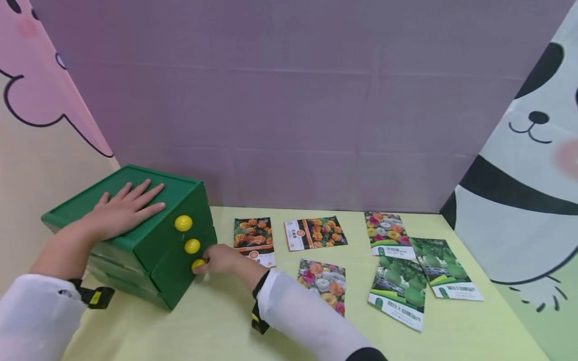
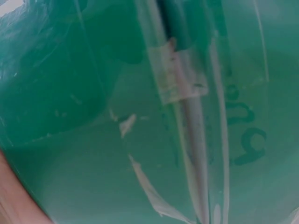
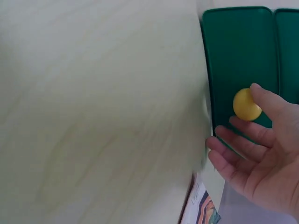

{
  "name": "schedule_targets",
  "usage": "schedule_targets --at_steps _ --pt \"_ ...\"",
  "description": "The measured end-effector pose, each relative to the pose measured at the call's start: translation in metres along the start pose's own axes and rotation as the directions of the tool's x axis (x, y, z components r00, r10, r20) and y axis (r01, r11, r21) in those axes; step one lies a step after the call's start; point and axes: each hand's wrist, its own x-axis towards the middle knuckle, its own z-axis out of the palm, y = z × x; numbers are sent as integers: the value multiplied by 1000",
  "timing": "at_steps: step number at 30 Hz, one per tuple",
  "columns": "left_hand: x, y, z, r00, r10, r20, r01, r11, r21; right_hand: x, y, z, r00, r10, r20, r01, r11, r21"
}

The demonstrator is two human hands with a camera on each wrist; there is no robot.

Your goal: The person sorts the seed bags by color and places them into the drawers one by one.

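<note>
Green box [image 1: 155,245] blocks left; right sleeve [image 1: 307,311] crosses tabletop [image 1: 212,326]; free room above flat packets [image 1: 399,291]; behind box, hard to tell.

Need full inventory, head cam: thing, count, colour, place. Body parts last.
Drawer box: 1, green, left on table
Knobs: 3, yellow, box front
Orange-flower packets: 2, orange, black and white, right of box
Mixed-flower packets: 2, multicoloured, centre and rear right
Green-fruit packets: 2, green and white, right side
Table: 1, pale yellow, beneath box
Backdrop: 1, purple-grey, behind table
Pink cartoon: 1, pink, left wall
Panda cartoon: 1, white and black, right wall
Wristbands: 2, black, one per wrist
Sleeves: 2, mostly white, forearms
Left hand: 1, bare, on box top
Right hand: 1, bare, at lowest knob
</note>
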Motion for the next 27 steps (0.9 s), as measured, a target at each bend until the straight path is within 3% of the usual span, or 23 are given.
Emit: schedule_targets --at_steps 8,18,27 --pt "1 1 0 1000 -5 3 5 1000 -7 -8 0 -3 1000 -10 -5 10 995 -102" --pt "3 0 0 1000 9 8 -9 1000 -14 -27 21 -7 999 22 30 -19 996 -84" --pt "0 -1 1 1000 -1 14 1 1000 -14 -52 36 -8 1000 2 5 -1 978 -210"
